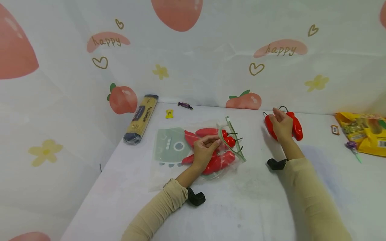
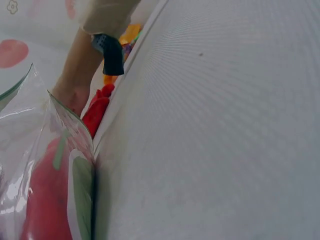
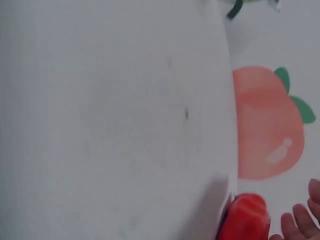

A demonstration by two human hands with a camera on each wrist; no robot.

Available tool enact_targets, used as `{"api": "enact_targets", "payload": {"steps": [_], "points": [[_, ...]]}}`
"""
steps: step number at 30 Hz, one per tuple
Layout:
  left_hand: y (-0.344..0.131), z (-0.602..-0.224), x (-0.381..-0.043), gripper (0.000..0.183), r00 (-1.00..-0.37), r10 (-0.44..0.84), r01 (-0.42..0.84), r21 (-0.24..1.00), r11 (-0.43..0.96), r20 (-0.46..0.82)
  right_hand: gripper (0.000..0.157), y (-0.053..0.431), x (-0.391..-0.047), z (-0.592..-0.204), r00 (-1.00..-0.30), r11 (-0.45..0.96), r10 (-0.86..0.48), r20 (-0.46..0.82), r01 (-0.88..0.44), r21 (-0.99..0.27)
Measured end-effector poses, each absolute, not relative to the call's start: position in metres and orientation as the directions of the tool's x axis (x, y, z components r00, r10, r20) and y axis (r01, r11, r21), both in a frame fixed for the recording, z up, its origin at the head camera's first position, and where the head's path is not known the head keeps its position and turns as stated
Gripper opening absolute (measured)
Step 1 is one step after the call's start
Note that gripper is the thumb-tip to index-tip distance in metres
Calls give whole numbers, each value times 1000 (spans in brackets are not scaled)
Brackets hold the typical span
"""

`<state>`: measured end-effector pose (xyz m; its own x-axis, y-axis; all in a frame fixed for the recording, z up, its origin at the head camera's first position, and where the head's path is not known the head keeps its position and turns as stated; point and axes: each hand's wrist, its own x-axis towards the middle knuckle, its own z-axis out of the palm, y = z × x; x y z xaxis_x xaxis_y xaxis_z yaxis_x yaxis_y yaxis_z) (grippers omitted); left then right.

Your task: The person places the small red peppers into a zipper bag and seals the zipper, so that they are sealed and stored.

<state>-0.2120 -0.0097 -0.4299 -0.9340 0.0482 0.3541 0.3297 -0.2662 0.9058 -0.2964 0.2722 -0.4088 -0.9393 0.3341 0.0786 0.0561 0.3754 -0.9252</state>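
Observation:
A clear zip bag [image 1: 167,147] with a green cartoon print lies on the table, its mouth toward the right. Several red chili peppers [image 1: 218,163] are inside, and some dark stems stick out at the mouth. My left hand [image 1: 205,152] lies over the bag and pinches its upper film near the opening. Farther right, my right hand [image 1: 282,126] reaches over more red chili peppers [image 1: 297,129] near the wall. In the right wrist view its fingers [image 3: 302,220] are spread beside one red pepper [image 3: 245,220]. The left wrist view does not show the left fingers.
A spaghetti pack [image 1: 141,118] lies at the back left, near a yellow wrapped candy [image 1: 169,113] and a purple one [image 1: 185,106]. At the right are a yellow bag [image 1: 369,134], a small brown candy [image 1: 335,129] and a lollipop [image 1: 351,145]. A printed cloth wall [image 1: 205,73] rises behind.

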Motion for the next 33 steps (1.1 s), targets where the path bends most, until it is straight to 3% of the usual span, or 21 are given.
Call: {"api": "enact_targets", "payload": {"steps": [8, 15, 19, 22, 26, 30, 33], "points": [[-10, -428, -211, 22, -942, 43, 313, 916, -252, 334, 54, 273, -304, -416, -957, 501, 275, -88, 221, -837], [-10, -429, -212, 23, -942, 46, 312, 917, -248, 332, 63, 265, -305, -418, -966, 545, 199, -165, 249, -801], [-10, -428, -211, 23, -941, 54, 311, 918, -245, 334, 60, 259, -299, -414, -965, 491, 212, -152, 240, -837], [-10, -428, -211, 23, -943, 57, 305, 921, -242, 327, 59, 250, -291, -408, -953, 348, 258, -162, 248, -904], [-10, -429, -211, 23, -946, 58, 297, 924, -241, 320, 60, 232, -280, -396, -920, -24, 311, -237, 242, -970], [-9, -429, -211, 23, -944, 63, 300, 921, -247, 324, 54, 214, -272, -390, -900, -353, 354, -254, 123, -927], [-9, -429, -211, 23, -946, 59, 294, 921, -254, 319, 47, 202, -268, -392, -896, -496, 377, -235, 19, -868]]}}
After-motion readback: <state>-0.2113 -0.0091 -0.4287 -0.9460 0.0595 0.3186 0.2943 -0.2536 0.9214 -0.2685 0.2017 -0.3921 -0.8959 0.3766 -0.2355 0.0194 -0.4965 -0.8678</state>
